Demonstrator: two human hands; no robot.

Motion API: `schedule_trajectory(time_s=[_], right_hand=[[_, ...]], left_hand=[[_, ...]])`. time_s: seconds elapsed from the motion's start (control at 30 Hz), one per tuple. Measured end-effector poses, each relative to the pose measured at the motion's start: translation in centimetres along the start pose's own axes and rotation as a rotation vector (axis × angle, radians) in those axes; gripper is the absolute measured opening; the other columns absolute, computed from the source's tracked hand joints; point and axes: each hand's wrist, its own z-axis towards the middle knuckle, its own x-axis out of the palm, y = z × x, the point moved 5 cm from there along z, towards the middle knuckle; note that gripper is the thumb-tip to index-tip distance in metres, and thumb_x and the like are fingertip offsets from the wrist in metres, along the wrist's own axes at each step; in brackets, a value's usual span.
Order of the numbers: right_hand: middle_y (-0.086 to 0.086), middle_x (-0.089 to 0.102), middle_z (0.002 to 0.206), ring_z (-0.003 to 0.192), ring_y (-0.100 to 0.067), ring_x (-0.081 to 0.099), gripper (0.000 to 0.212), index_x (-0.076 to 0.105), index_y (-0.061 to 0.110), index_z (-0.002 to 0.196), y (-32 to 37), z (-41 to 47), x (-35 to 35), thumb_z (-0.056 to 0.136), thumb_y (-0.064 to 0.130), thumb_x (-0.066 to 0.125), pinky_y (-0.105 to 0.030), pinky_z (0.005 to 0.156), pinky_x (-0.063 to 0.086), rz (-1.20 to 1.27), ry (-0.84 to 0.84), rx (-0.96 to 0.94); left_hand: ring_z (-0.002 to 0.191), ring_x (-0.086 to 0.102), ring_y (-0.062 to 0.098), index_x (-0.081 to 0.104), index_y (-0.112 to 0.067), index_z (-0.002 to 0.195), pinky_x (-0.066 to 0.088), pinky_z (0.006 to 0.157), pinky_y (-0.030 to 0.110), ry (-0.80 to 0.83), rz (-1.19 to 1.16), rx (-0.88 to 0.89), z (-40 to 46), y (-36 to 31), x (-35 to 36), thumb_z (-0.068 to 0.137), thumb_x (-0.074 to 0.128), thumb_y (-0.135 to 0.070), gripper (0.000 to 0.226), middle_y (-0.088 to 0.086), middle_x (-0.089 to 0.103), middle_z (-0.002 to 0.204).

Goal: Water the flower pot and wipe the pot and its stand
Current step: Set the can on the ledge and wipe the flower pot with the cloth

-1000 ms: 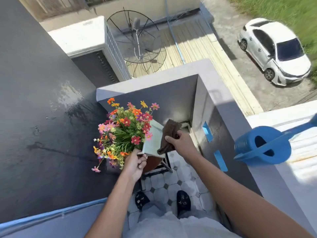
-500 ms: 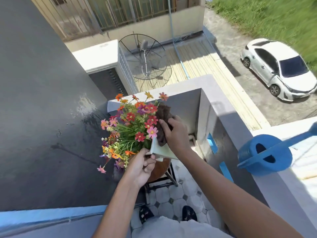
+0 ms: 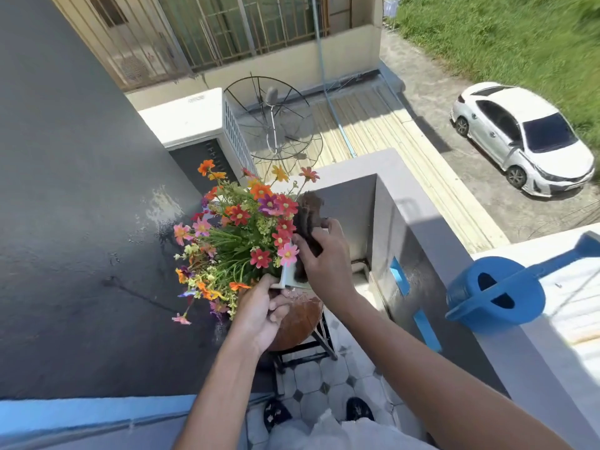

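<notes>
The left hand curls its fingers around the near corner of the pale square flower pot, thumb on top and fingers tucked beneath the rim, holding the pot raised above its stand. The right hand pinches a dark brown cloth between thumb and bent fingers and presses it against the pot's right side, just beside the red and pink blooms of the flowers. The upper end of the cloth stands free above the knuckles.

The stand's round brown top sits directly under the left hand, on dark metal legs over the tiled floor. A dark grey wall lies close on the left, with the flowers leaning toward it. On the right, the grey parapet closes in the corner, leaving only a narrow strip of floor between wall and parapet. A blue watering can rests on the parapet's top edge at the right, well apart from the pot. Far below, a white car is parked beside grass.
</notes>
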Motion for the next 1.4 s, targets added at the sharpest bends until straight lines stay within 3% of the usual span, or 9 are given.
schedule_trajectory(time_s=[0.27,0.4,0.53,0.73,0.83,0.97,1.17,1.27,1.4], right_hand=[[-0.008,0.047,0.087,0.083,-0.031,0.052,0.027,0.055,0.006,0.068,-5.0,2.5,-1.4,0.093,0.014,0.062,-0.021,0.065,0.024,-0.059,-0.082,0.208],[-0.006,0.052,0.092,0.081,-0.012,0.047,0.015,0.066,0.004,0.078,-0.6,2.8,-0.2,0.091,0.012,0.064,-0.013,0.066,0.032,0.051,-0.049,0.055],[-0.007,0.055,0.096,0.086,-0.015,0.051,0.012,0.067,0.002,0.082,1.1,1.1,0.3,0.09,0.01,0.064,-0.022,0.073,0.04,0.07,-0.01,-0.072],[-0.007,0.053,0.089,0.081,-0.018,0.048,0.021,0.059,0.01,0.07,-4.0,-1.1,0.3,0.091,0.013,0.063,-0.026,0.07,0.033,-0.001,0.031,0.168],[-0.005,0.05,0.086,0.076,-0.013,0.044,0.02,0.057,0.015,0.071,-0.4,-0.5,0.3,0.091,0.012,0.06,-0.013,0.062,0.03,0.059,-0.023,0.093],[-0.008,0.054,0.094,0.082,-0.016,0.05,0.012,0.065,0.004,0.082,2.4,0.0,0.6,0.092,0.008,0.06,-0.007,0.067,0.033,0.092,-0.032,-0.039],[-0.007,0.053,0.095,0.083,-0.018,0.05,0.016,0.061,0.006,0.076,-3.8,-1.9,0.5,0.092,0.01,0.062,-0.026,0.071,0.039,-0.046,0.047,0.101],[-0.005,0.05,0.087,0.077,-0.016,0.047,0.024,0.054,0.014,0.069,-2.7,-1.6,0.5,0.092,0.011,0.062,-0.022,0.065,0.029,-0.013,0.015,0.126],[-0.003,0.055,0.096,0.084,-0.013,0.05,0.009,0.067,0.006,0.083,2.3,-0.3,0.5,0.088,0.002,0.06,-0.018,0.067,0.036,0.08,-0.019,-0.02]], left_hand=[[0.036,0.025,0.005,0.047,-0.008,0.074,0.017,0.03,0.017,0.019,0.016,0.037,-0.7,-1.1,-0.2,0.093,0.042,-0.004,0.02,0.005,0.044,0.061],[0.036,0.026,0.005,0.047,-0.007,0.076,0.018,0.029,0.017,-0.006,0.038,0.046,-0.5,-1.2,0.2,0.094,0.04,-0.005,0.019,0.005,0.044,0.062],[0.034,0.025,0.003,0.049,-0.004,0.08,0.015,0.03,0.016,0.01,0.006,0.056,-0.8,-2.3,0.9,0.096,0.038,-0.007,0.02,0.003,0.046,0.057],[0.037,0.025,0.004,0.048,-0.006,0.076,0.017,0.031,0.016,-0.019,0.02,0.087,-1.1,-2.9,0.4,0.098,0.039,-0.007,0.024,0.005,0.042,0.065],[0.038,0.025,0.004,0.049,-0.005,0.078,0.017,0.033,0.017,-0.025,0.058,0.113,-1.1,-2.7,0.8,0.098,0.038,-0.008,0.023,0.004,0.041,0.063],[0.037,0.026,0.004,0.049,-0.006,0.077,0.016,0.033,0.018,-0.014,0.077,0.131,-1.0,-2.7,1.3,0.097,0.037,-0.007,0.023,0.003,0.038,0.063],[0.037,0.026,0.003,0.05,-0.005,0.076,0.016,0.032,0.016,-0.043,0.034,0.109,-1.5,-3.3,0.7,0.096,0.041,-0.007,0.023,0.005,0.042,0.067],[0.037,0.027,0.004,0.052,-0.006,0.075,0.016,0.034,0.017,-0.063,0.069,0.124,-1.6,-3.0,0.9,0.097,0.04,-0.008,0.025,0.005,0.043,0.065],[0.033,0.025,0.004,0.053,-0.005,0.08,0.02,0.03,0.016,-0.064,0.075,0.138,-1.5,-2.7,1.5,0.098,0.038,-0.008,0.024,0.002,0.035,0.061]])
